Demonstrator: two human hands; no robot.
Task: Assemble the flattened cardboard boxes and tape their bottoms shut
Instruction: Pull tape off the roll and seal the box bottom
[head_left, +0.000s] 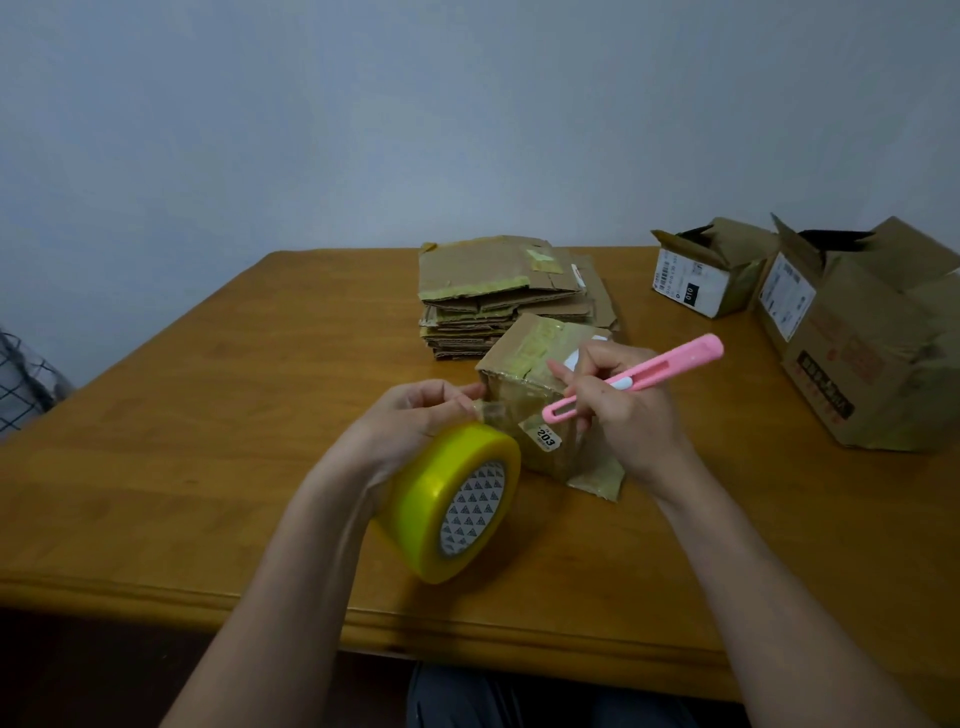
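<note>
A plain pale wall (363, 114) is rising behind a wooden worktop (208, 395). Near the middle, a small assembled cardboard box (524, 364) is sitting with its taped bottom facing up, a "203" label (545, 437) on its near side. The left hand (415, 421) is closing around a yellow tape roll (457, 499), fingers pinching the tape strip (493, 413) that is running to the box. The right hand (623, 400) is gripping a pink utility knife (639, 379), its tip lying at that strip and partly hiding the box's right side. Just behind the box, a stack of flattened cardboard boxes (498, 291) is waiting. Two open assembled boxes (711, 270) (857, 332) are standing well apart at the right. A checked cloth (21, 384) is showing at the left edge.
</note>
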